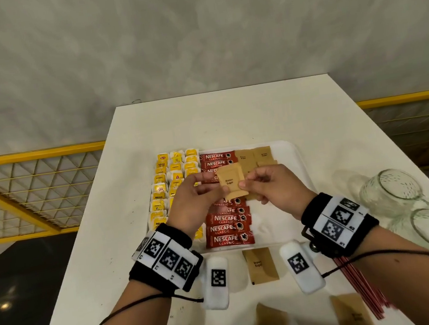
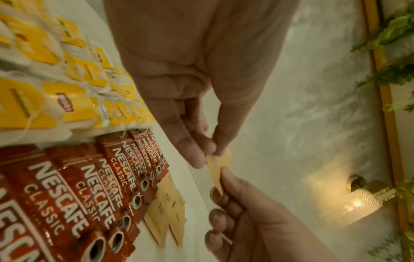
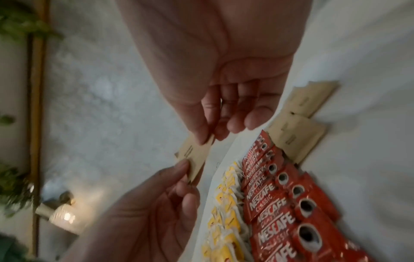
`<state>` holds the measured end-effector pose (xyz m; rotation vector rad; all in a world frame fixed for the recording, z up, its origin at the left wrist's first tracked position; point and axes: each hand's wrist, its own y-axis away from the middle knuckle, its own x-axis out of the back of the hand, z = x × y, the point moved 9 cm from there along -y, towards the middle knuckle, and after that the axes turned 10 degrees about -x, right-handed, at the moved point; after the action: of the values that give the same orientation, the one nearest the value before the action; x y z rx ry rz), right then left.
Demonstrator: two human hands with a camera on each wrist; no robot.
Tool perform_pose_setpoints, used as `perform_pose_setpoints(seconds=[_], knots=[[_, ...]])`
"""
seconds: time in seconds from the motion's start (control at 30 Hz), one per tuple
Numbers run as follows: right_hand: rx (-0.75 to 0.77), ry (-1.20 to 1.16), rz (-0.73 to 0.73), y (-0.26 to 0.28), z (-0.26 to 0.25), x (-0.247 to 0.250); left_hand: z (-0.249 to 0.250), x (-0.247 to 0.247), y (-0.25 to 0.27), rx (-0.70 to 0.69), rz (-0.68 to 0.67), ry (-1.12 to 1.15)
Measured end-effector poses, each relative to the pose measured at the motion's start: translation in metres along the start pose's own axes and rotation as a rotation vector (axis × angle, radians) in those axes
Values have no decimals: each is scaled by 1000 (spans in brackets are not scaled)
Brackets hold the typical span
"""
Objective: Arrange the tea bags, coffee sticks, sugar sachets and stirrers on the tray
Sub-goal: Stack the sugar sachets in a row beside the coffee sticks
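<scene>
Above the white tray (image 1: 290, 153), both hands hold up a brown sugar sachet (image 1: 230, 183) (image 2: 218, 170) (image 3: 195, 156); a second one seems to lie behind it. My left hand (image 1: 218, 187) (image 2: 211, 154) pinches its left edge. My right hand (image 1: 244, 184) (image 3: 206, 140) pinches the right edge between thumb and forefinger. On the tray, yellow tea bags (image 1: 175, 167) fill the left columns, red coffee sticks (image 1: 228, 226) the middle column, and a few sugar sachets (image 1: 253, 155) lie at the far right. Red stirrers (image 1: 363, 287) lie on the table under my right forearm.
Loose sugar sachets (image 1: 260, 264) lie on the white table in front of the tray, with more at the near edge (image 1: 353, 313). Two glass mugs (image 1: 391, 192) lie on their sides at the right. A yellow railing (image 1: 27, 155) runs behind the table.
</scene>
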<state>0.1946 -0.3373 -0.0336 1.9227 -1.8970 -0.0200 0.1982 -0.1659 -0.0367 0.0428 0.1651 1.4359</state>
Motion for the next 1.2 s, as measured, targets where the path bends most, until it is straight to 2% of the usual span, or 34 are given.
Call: perform_pose_setpoints(seconds=[0.07, 0.27, 0.33, 0.43, 0.5, 0.6, 0.67, 0.87, 1.2], knots=[[-47, -74, -30, 2, 7, -1, 2, 1, 2, -11, 2, -14], [-24, -168, -24, 4, 4, 6, 2, -5, 4, -45, -28, -90], [-35, -244, 75, -1, 7, 28, 4, -1, 2, -77, -2, -116], [-81, -343, 308, -12, 27, 75, 6, 5, 2, -108, 29, -135], [-175, -294, 359, -19, 49, 92, 5, 7, 4, -113, 29, -129], [-309, -148, 273, -23, 77, 85, 3, 8, 5, -118, 30, -132], [-343, -63, 244, -27, 87, 78, 1, 8, 4, -113, 34, -135], [-348, 73, 276, -32, 86, 75, 1, 2, 2, -113, 11, -118], [-333, 146, 315, -29, 83, 78, -3, 3, -1, -115, -6, -131]])
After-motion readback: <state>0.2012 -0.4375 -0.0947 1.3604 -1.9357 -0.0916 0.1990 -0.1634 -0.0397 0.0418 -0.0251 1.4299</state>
